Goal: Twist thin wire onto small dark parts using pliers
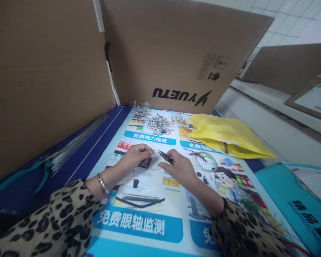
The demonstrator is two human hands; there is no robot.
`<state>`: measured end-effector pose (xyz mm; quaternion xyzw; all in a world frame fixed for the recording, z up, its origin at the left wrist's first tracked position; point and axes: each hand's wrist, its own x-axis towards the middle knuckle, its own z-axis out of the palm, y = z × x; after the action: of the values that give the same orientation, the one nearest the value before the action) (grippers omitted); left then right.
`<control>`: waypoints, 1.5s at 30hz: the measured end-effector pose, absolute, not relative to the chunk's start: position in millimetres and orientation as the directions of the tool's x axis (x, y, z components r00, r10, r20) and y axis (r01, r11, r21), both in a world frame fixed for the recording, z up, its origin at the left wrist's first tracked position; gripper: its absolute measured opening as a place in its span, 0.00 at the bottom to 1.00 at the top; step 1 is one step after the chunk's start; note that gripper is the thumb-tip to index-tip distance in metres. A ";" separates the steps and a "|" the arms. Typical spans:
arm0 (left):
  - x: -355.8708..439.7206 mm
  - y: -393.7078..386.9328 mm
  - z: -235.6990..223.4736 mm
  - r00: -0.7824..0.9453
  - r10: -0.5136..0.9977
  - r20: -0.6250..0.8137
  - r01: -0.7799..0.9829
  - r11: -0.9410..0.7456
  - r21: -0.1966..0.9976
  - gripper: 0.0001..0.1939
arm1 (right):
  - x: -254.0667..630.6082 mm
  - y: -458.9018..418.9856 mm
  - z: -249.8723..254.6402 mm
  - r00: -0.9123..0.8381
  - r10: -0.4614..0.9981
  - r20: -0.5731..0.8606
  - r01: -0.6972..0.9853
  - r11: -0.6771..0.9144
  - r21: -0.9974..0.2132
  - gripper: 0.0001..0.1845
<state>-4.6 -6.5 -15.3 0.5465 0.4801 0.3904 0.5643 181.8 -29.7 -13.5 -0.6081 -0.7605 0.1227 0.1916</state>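
Above the printed poster sheet [149, 246], my left hand [137, 155] is closed in a pinch on a thin wire [155, 163], which curves in a loose loop between the two hands. My right hand [182, 167] is wrapped round a small pair of needle-nose pliers [164, 156], their dark jaws pointing left toward the wire. Whether the jaws grip the wire is too small to tell. A bracelet [103, 184] circles my left wrist. Several thin dark wire lengths [141, 200] lie on the poster below my hands.
Cardboard panels [160, 46] stand behind and at the left. A bundle of straight wires [79, 141] lies beside teal-handled pliers [44, 175] on the left. Tangled wire pieces [159, 121] sit at the back. Rightward are a tape roll [216, 165], yellow bag [227, 135] and teal packet [291, 196].
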 end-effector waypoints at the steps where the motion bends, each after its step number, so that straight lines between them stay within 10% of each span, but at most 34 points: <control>1: -4.2 -7.1 -14.9 0.241 0.963 -0.121 0.069 0.108 0.992 0.11 | 181.6 -29.7 -16.3 -0.189 0.970 0.151 0.869 0.237 -0.435 0.15; 18: -5.3 -6.3 -17.9 0.317 0.940 -0.126 0.236 0.051 0.970 0.11 | 188.8 -24.1 -18.8 -0.356 0.854 0.379 0.699 0.513 -0.499 0.11; 30: -2.6 -11.8 -12.1 0.387 0.910 -0.147 0.296 0.028 0.955 0.11 | 186.5 -23.9 -22.3 -0.118 0.986 0.120 0.341 0.153 -0.928 0.14; 45: -7.9 -7.0 -13.4 0.371 0.913 -0.172 0.018 0.178 0.984 0.10 | 195.7 -8.2 -10.4 0.004 1.000 0.008 0.162 0.007 -0.987 0.24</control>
<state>-7.9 -7.0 -13.4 0.5346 0.4351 0.3538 0.6322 195.7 -8.2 -10.4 -0.5383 -0.5398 0.4548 0.4605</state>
